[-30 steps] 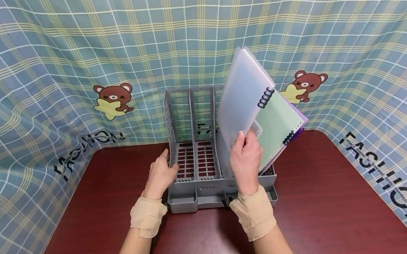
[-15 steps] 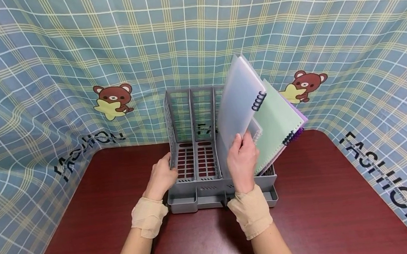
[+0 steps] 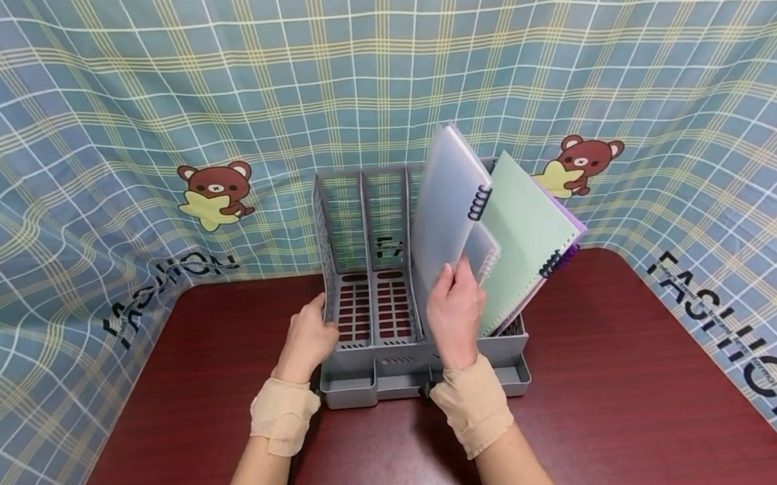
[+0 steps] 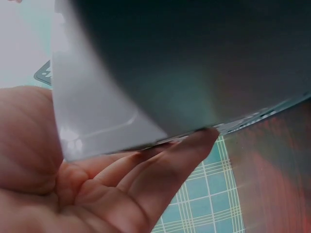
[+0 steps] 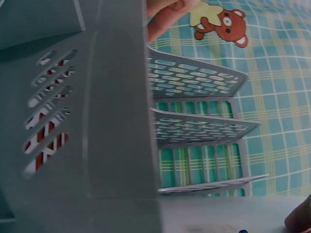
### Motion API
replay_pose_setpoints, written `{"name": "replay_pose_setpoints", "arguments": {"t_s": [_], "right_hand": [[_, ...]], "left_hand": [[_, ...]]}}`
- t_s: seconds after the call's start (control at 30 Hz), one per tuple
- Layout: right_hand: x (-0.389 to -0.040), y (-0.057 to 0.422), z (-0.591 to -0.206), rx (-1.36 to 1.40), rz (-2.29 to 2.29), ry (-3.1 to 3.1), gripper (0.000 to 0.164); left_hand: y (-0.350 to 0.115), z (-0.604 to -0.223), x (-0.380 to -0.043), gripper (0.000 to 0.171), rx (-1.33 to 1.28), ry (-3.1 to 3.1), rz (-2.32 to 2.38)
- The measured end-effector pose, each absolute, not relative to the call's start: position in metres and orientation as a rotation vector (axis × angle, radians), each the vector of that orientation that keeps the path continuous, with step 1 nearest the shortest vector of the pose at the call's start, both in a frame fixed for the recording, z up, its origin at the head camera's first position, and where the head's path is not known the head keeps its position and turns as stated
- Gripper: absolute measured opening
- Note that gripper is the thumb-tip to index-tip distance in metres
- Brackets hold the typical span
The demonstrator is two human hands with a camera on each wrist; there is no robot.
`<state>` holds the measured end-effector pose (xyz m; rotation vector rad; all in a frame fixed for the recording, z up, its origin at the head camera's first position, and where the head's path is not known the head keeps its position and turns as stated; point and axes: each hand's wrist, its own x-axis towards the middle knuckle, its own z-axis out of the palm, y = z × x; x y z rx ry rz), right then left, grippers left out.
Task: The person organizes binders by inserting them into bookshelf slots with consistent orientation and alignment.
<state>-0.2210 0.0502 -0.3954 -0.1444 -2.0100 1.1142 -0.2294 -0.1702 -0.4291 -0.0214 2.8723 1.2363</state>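
A grey desk file organizer [image 3: 408, 357] with upright slots stands on the table. My left hand [image 3: 304, 338] grips its left side wall; in the left wrist view, fingers lie along one face of the grey panel [image 4: 107, 111]. My right hand [image 3: 455, 316] pinches a spiral notebook [image 3: 444, 197] with a frosted cover and black rings, low on its ring edge. That notebook stands tilted in a slot right of the middle, its bottom hidden behind the hand. To its right lean a smaller white-ringed notebook [image 3: 480, 250], a pale green notebook [image 3: 519, 233] and a purple one [image 3: 574, 223].
Low trays [image 3: 350, 389] run along the organizer's front. Slotted dividers [image 5: 204, 126] show in the right wrist view. Dark red tabletop [image 3: 187, 422] extends around it, and a checked cloth [image 3: 370, 63] with bear prints hangs behind and at both sides.
My right hand has moved down and left, lowering the frosted notebook further into its slot and uncovering more of the green notebook. The left hand stays on the organizer's side.
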Motion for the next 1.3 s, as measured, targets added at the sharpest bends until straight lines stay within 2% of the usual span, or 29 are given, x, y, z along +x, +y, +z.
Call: {"name": "replay_pose_setpoints", "arguments": {"t_s": [0.47,0.67,0.9,1.3], "right_hand": [[-0.229,0.042,-0.421,-0.094,1.118,-2.041,0.01],[-0.231,0.04,-0.427,-0.099,1.15,-2.076,0.014],[-0.233,0.039,-0.43,-0.149,1.169,-2.112,0.01],[-0.231,0.039,-0.429,-0.18,1.197,-2.19,0.027]], "left_hand": [[-0.169,-0.431,-0.23,0.069,-0.034,2.874,1.232],[-0.17,-0.431,-0.23,0.069,-0.013,2.877,1.244],[-0.169,-0.429,-0.23,0.069,-0.031,2.881,1.237],[-0.17,-0.429,-0.23,0.067,-0.026,2.892,1.215]]}}
